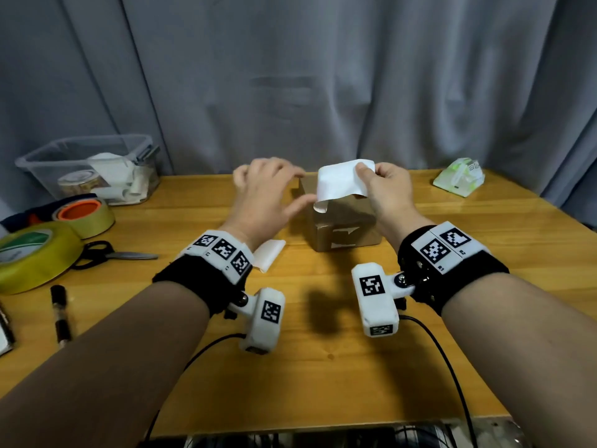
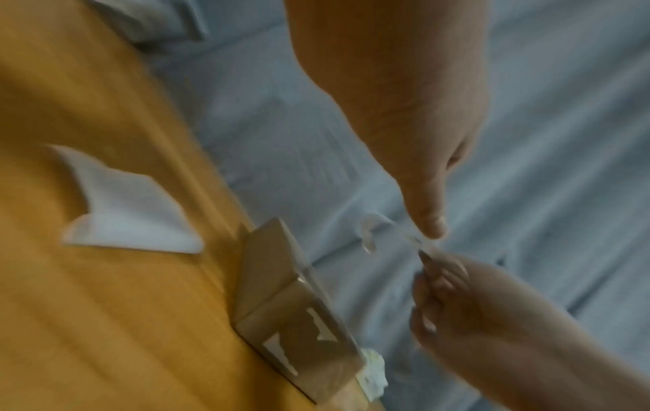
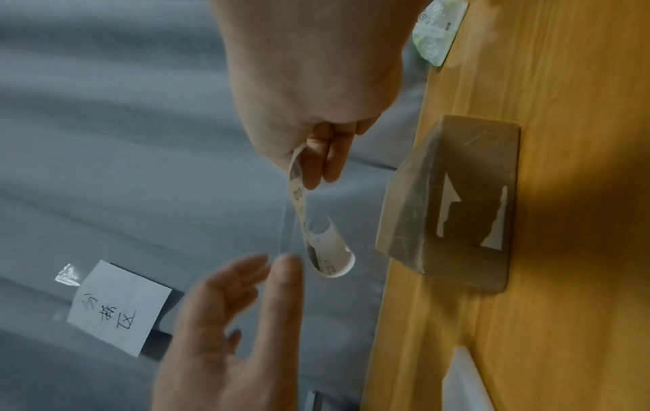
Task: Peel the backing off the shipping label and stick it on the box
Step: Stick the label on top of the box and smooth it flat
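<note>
While the right hand [image 1: 386, 185] pinches the curling label [image 1: 342, 184] above the box [image 1: 342, 227] and the left hand [image 1: 265, 192] hovers spread at nine o'clock, the loose corner risks folding and sticking to itself.

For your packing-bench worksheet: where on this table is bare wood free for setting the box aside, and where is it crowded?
Bare wood lies right of the box, between it and the green packet, and along the near edge of the table under the wrists. The left side is crowded: clear tub, tape rolls, scissors, pen. A white sheet lies left of the box.
</note>
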`<state>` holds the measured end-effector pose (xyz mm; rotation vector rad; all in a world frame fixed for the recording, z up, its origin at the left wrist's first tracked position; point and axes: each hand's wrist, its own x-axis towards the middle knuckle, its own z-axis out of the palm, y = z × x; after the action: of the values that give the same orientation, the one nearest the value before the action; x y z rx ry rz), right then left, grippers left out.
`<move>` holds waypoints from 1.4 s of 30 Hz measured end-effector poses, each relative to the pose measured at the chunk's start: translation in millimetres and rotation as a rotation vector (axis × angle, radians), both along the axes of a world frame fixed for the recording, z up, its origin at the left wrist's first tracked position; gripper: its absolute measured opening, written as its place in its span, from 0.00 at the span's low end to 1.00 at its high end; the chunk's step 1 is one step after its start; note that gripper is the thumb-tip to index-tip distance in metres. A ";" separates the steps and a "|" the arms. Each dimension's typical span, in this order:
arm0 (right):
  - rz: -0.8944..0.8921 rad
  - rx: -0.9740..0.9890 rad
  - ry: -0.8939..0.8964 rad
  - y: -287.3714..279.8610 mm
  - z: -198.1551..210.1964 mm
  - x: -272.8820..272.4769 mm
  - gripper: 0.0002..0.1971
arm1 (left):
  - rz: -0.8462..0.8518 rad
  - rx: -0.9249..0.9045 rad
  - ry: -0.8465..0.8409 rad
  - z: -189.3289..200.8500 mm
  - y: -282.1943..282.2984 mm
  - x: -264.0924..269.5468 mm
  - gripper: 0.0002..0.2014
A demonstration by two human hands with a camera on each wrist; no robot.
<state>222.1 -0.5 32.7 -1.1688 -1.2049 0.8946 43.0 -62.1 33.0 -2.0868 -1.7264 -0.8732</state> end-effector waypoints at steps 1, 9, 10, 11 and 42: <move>-0.007 0.003 0.002 0.6 1.7 -0.3 0.14 | -0.038 0.057 0.123 5.0 0.8 8.7 0.25; -0.022 0.048 -0.009 9.5 5.3 -1.3 0.19 | -0.081 0.243 0.287 4.6 24.0 44.6 0.09; -0.027 0.031 -0.012 11.7 4.6 -0.3 0.19 | -0.074 0.251 0.284 4.8 27.1 44.3 0.08; -0.035 0.011 -0.016 13.8 4.6 0.8 0.19 | -0.068 0.248 0.285 5.5 29.8 43.2 0.07; 0.398 -0.239 -0.792 28.5 -31.3 30.9 0.23 | 0.003 -0.708 -1.457 -48.3 74.3 14.4 0.07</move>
<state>252.9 28.0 1.4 -1.5802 -2.0659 0.9068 57.4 12.2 -15.4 -1.7225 -3.0029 -2.4333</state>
